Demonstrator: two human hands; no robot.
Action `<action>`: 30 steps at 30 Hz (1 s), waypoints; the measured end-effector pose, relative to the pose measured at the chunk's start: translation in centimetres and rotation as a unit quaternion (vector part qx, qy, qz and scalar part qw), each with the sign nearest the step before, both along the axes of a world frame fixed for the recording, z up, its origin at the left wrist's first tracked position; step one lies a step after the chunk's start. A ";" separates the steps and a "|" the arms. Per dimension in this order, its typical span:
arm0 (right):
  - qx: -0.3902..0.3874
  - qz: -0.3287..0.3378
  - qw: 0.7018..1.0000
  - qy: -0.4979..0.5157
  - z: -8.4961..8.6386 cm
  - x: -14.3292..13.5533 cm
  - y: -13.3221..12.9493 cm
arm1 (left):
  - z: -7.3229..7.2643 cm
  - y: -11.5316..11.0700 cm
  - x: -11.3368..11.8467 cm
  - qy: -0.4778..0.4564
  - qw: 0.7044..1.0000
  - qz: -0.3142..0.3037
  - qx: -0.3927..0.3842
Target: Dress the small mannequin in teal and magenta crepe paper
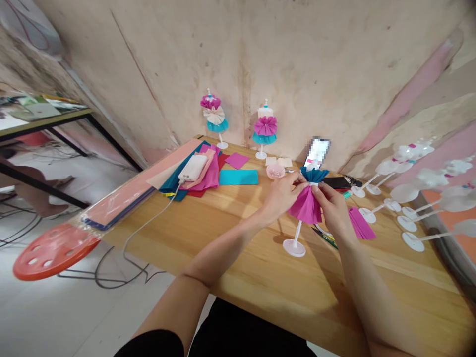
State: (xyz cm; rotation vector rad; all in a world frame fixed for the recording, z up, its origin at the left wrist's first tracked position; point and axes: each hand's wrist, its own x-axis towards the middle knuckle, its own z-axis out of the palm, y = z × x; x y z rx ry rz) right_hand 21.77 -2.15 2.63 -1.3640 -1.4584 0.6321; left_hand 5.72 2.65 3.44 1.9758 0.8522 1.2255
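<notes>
In front of me a small white doll mannequin stand (pixel 296 243) rises from the table, dressed in a pleated magenta paper skirt (pixel 305 208) with a ruffled teal paper piece (pixel 314 174) above it. My left hand (pixel 284 193) pinches the gathered top of the magenta skirt from the left. From the right, my right hand (pixel 332 202) pinches the same gather, its thumb against the waist. Fingers of both hands are closed on the paper at the waist. Below the right hand lie scissors (pixel 325 239), partly hidden. A pink bowl of small beads (pixel 275 171) sits just behind my left hand.
Two dressed mannequins (pixel 266 126) stand by the wall. Coloured paper sheets (pixel 211 173) and a white power bank (pixel 193 167) with a cable lie left. A phone (pixel 317 151) leans at the back. Magenta strips (pixel 361 223) and several white mannequins (pixel 412 240) are right. A red stool (pixel 55 250) stands left.
</notes>
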 end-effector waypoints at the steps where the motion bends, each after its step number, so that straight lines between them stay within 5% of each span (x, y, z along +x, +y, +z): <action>1: 0.004 -0.003 1.000 -0.013 0.0 0.1 0.0 | -0.1 0.1 0.0 0.000 1.000 -0.003 -0.005; 16: 0.071 -0.086 0.981 -0.159 -0.4 0.2 -0.2 | -1.3 0.5 0.5 -0.005 0.999 0.018 -0.050; 30: -0.014 -0.004 1.000 0.001 -0.7 0.4 0.3 | -1.3 1.5 0.1 -0.017 0.998 -0.013 -0.053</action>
